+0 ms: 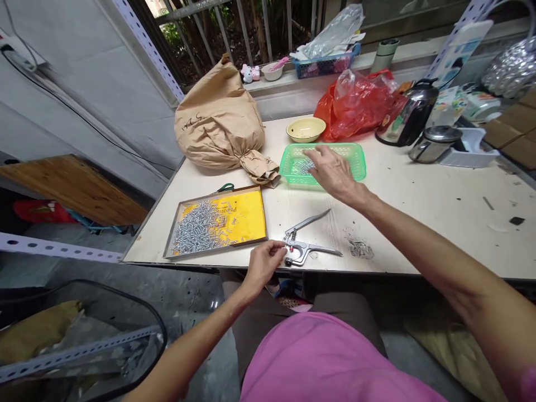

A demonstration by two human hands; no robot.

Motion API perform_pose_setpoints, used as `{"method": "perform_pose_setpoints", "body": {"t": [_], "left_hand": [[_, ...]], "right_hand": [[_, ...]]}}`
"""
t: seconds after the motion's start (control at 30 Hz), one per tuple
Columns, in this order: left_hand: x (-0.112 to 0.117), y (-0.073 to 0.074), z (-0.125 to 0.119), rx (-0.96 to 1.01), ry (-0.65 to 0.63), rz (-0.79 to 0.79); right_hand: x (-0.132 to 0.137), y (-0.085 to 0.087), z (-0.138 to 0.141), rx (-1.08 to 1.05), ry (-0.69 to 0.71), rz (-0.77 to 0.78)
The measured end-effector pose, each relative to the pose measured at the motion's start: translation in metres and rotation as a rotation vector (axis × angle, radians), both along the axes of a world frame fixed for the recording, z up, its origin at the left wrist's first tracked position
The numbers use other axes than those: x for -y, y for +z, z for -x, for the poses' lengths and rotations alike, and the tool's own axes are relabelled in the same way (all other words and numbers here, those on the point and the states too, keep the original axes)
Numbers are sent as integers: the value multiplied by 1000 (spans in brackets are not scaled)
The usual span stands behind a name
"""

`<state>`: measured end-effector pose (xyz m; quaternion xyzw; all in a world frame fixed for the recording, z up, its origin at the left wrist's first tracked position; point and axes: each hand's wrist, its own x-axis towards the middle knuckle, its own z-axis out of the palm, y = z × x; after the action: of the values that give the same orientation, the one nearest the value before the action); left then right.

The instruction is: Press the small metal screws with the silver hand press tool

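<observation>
My left hand point(264, 262) is at the table's front edge, thumb and index finger pinched together by the jaws of silver hand pliers point(302, 250). Whatever the fingertips hold is too small to make out. The pliers lie on the table with their handles apart and a spring between them; a small red spot shows at the jaw. Over the green plastic basket point(357, 167) hovers my right hand point(333, 172), fingers apart, holding nothing that I can see. Small silver metal pieces point(302, 166) lie in the basket. A shallow tray point(218, 254) to the left holds a heap of similar-looking silver pieces point(199, 229) on yellow lining.
Behind the tray lie green-handled scissors point(226, 187) and a tied brown paper sack point(220, 120). A cream bowl point(305, 129), red plastic bag point(352, 109) and steel kettle point(408, 114) stand along the back. A dark smudge point(360, 249) marks the table right of the pliers.
</observation>
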<state>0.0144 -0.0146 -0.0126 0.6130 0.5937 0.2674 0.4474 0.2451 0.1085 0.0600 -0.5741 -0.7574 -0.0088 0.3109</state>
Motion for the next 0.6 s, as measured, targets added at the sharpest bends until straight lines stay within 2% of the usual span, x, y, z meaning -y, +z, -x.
{"method": "perform_pose_setpoints", "body": {"t": [0.07,0.17,0.23,0.3,0.43,0.6], "left_hand": [[-5,-7,-3,52,13,91],[-9,-13,-5,104,24,196],[-10,-13,-6,139,41,274],[-12,-11,-7,161,65,349],[-16,-9,-10,134,73,413],[-17,-10,-11,81,67,422]], "right_hand": [[7,-3,-8,69,-30,20],[45,-24,-11,72,153,100],[76,-43,-10,44,293,170],[104,-61,-9,32,371,229],[140,-87,-7,22,340,326],[153,-101,-2,17,260,331]]}}
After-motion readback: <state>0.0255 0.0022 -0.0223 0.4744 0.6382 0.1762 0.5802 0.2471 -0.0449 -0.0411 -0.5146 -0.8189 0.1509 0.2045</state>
